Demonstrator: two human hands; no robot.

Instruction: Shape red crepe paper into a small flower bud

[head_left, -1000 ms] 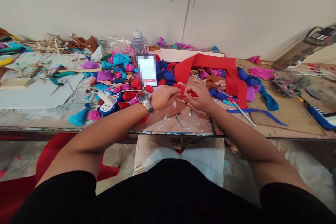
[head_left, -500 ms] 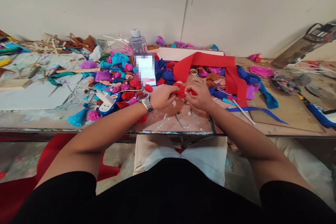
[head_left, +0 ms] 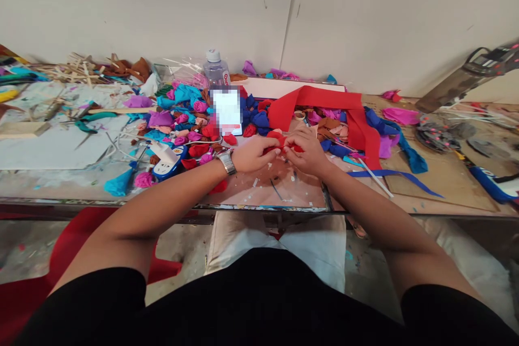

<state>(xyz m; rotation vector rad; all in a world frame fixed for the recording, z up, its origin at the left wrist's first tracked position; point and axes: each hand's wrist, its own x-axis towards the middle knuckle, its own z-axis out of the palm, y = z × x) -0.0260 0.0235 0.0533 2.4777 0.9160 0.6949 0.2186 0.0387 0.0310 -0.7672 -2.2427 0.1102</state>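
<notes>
Over the middle of the table, my left hand (head_left: 252, 154), with a metal watch at the wrist, pinches a small piece of red crepe paper (head_left: 275, 136). From the other side, my right hand (head_left: 307, 155) grips the same piece, and the fingertips of both hands nearly meet. Fingers hide part of the piece. Behind my right hand lies a wide red crepe paper strip (head_left: 324, 97), bent at a corner and running to the right. Rolled paper flowers (head_left: 199, 106) in pink, purple, blue and red are heaped to the left.
A lit phone (head_left: 227, 111) leans among the flowers before a clear bottle (head_left: 218, 71). A power strip (head_left: 169, 165) with a white plug sits left of my forearm. Pliers (head_left: 95, 117) and wood sticks lie further left. At right are a blue ribbon (head_left: 399, 176) and a tilted dark bottle (head_left: 454, 84).
My fingers have drawn closer together on the red paper, and less of it shows between them. The view has shifted slightly; the things on the table stay in place.
</notes>
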